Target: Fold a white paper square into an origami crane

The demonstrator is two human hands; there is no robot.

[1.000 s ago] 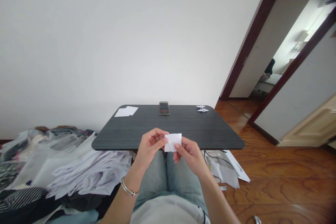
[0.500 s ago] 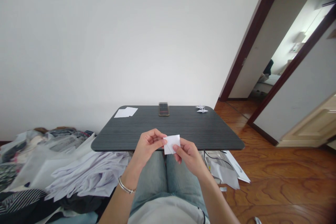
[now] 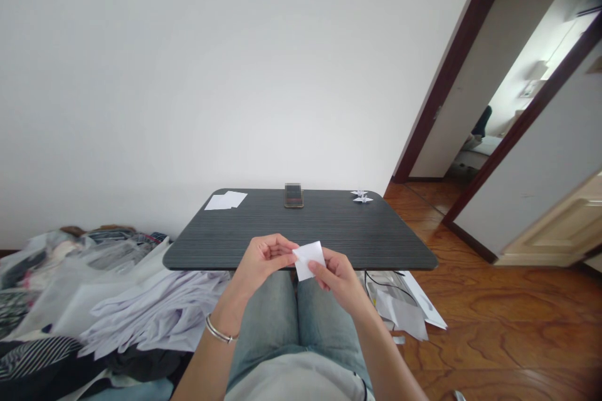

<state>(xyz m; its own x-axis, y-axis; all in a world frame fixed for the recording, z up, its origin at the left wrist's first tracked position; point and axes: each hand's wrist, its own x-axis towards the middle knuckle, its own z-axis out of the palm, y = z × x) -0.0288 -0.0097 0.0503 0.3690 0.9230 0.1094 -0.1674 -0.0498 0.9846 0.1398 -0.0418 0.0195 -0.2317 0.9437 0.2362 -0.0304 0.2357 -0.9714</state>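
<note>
A small folded square of white paper (image 3: 309,259) is held up over the near edge of the dark table, a little tilted. My left hand (image 3: 269,261) pinches its left edge between thumb and fingertips. My right hand (image 3: 337,274) grips the lower right side, thumb on the front and fingers behind, where they are partly hidden. Two white origami cranes (image 3: 362,199) stand close together at the table's far right corner. White paper sheets (image 3: 226,200) overlap at the far left corner.
A phone (image 3: 294,196) leans upright at the back middle of the black table (image 3: 263,225), against the wall side. Piled clothes (image 3: 155,313) lie left of the table. Papers and a cable (image 3: 404,307) are below its right side. A doorway opens at right.
The paper square has turned slightly between my hands, its right side now a little lower. My left hand has shifted slightly left; both hands stay on the paper.
</note>
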